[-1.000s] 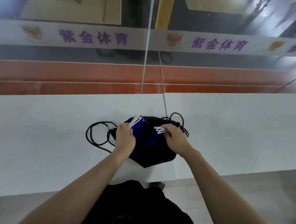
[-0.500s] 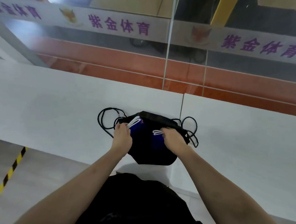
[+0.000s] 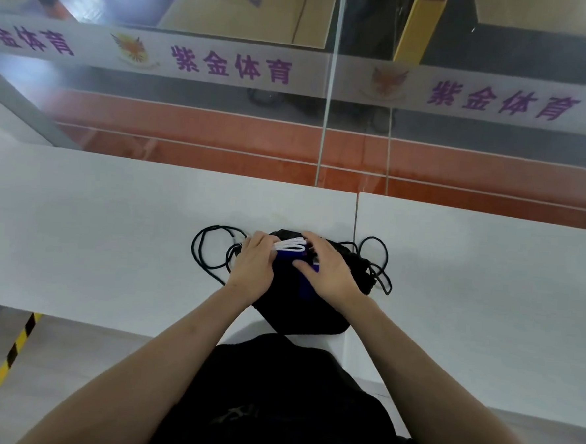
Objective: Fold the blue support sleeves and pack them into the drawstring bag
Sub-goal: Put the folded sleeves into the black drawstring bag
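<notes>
Together left hand [image 3: 254, 266], right hand [image 3: 326, 271] clasp blue sleeves [image 3: 291, 256] over black bag [image 3: 300, 311]; grip apparently curled.

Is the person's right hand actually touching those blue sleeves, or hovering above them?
Touching. In the head view the right hand lies on the blue support sleeves, its thumb pressed against the blue fabric with no gap.

A sports venue is suggested, seen from a viewing or service area beside a court. A white counter [image 3: 112, 231] is set against a glass partition [image 3: 324, 138], across which a frosted band [image 3: 226, 63] is printed with purple Chinese characters for a sports company and an orange winged emblem [image 3: 132, 49]. Beyond the glass, orange-red flooring with white lines [image 3: 221, 138] is seen. Yellow-and-black hazard tape [image 3: 1, 368] is laid on the grey floor nearby.
</notes>
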The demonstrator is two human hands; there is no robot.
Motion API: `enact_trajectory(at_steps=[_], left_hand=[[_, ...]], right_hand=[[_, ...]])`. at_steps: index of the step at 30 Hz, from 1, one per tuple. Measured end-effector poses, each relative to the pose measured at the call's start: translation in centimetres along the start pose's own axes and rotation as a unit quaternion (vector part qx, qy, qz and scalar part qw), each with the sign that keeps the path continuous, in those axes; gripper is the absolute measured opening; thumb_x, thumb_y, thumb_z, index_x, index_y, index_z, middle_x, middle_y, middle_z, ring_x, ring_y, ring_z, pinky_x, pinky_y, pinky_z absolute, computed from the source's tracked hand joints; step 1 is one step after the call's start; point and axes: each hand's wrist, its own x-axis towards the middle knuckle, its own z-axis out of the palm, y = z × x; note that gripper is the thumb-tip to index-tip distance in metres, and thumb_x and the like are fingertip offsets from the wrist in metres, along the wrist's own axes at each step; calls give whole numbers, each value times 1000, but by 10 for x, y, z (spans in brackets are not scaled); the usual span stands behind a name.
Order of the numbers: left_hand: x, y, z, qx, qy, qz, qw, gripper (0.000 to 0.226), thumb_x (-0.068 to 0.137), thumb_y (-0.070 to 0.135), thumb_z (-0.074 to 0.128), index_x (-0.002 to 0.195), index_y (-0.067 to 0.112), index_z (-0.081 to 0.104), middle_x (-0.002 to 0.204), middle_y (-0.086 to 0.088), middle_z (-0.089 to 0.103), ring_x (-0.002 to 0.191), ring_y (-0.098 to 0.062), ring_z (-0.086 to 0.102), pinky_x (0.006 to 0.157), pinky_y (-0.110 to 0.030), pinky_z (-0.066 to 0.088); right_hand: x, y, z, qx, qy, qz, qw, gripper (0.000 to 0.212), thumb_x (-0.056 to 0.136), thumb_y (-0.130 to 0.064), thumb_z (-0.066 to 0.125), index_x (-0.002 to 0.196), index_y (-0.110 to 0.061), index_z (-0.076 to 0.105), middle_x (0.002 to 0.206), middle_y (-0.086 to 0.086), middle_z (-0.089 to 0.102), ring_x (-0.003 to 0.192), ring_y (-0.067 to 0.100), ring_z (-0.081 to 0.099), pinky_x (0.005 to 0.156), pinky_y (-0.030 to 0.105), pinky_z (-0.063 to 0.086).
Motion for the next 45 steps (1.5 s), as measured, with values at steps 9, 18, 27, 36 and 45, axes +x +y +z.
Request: enact_trajectory(at_steps=[9,18,27,36,45], left_hand=[[-1,-37,-6,-96,39,-150,983,46,97,33,61,140,21,50,141,-6,45,130,-28,41,106,-44,42],[-5,-61,10,-163,-49,-264,949,18,94,26,59,103,12,66,88,-6,69,80,-26,68,60,-33,50],[-20,-37,-21,-259,15,-181,949,18,100,32,51,110,21,60,98,4,67,89,-14,63,71,-28,46],[-27,-23,-32,-335,-9,-137,932,18,100,27,52,115,23,62,98,9,71,88,-6,66,76,-22,51],[-30,-31,-33,-247,10,-167,954,27,100,35,47,123,25,57,103,6,68,92,-13,66,78,-33,55]], right_hand=[[-9,-15,6,27,52,95,994,20,102,-21,61,122,-26,60,105,-10,67,95,5,63,90,31,54],[-33,-5,30,41,49,186,980,26,101,-26,63,126,-28,58,106,-7,70,99,13,65,95,37,54],[-11,-8,52,-14,28,208,978,31,99,-31,66,125,-15,59,111,6,73,102,26,68,88,41,56],[13,-6,73,1,2,227,974,21,101,-20,64,119,-9,60,107,12,71,98,31,67,80,35,51],[-6,0,60,8,46,177,983,38,97,-19,69,134,-11,64,120,7,69,112,24,63,103,37,51]])
